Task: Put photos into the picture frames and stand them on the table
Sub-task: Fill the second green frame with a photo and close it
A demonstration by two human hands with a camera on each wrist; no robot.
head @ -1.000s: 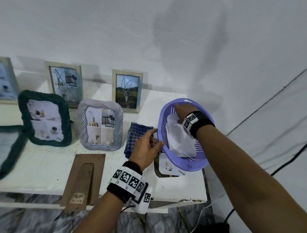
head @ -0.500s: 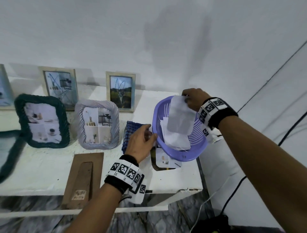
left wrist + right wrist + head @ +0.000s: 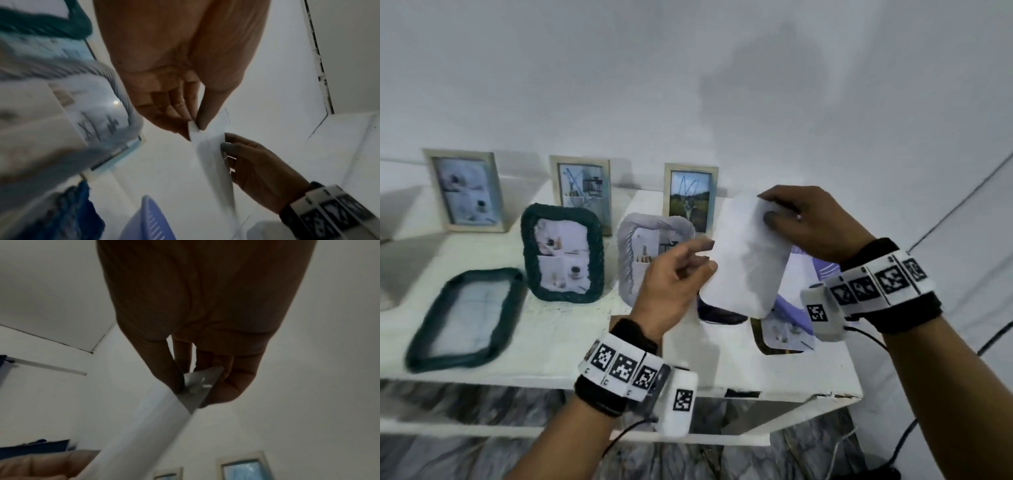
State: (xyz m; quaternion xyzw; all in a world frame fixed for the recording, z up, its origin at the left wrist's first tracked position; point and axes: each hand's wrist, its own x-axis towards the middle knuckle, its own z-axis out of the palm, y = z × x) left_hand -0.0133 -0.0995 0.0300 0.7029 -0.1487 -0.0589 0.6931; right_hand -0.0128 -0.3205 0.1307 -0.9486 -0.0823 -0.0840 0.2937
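Count: 5 frames standing with photos in them. 3 plain pale wooden frames along the wall: left (image 3: pixel 467 190), middle (image 3: pixel 582 190), right (image 3: pixel 690 197). In front of those, 1 dark green woven frame (image 3: pixel 563 253) and 1 pale grey ribbed frame (image 3: pixel 633 253), partly behind the left hand. 1 more green woven frame (image 3: pixel 465 315) lies flat near the table's front-left, no photo visible in it. Dark blue woven piece (image 3: pixel 68 216) only partly seen.

Photo (image 3: pixel 744 257): 1 sheet in the air above the table's right end, white back toward the head camera. Right hand (image 3: pixel 815 222) pinches its top corner, thumb against fingers. Left hand (image 3: pixel 671 277) pinches the left edge between thumb and fingertips.

Purple plastic basket (image 3: pixel 796 311) sits below the sheet, mostly hidden. 1 loose print (image 3: pixel 784 334) lies by the table's (image 3: pixel 558 346) right front edge.

Room: bare tabletop between the flat green frame and the front edge.

Writing: only square black-and-white marker codes on both wristbands; nothing else readable.
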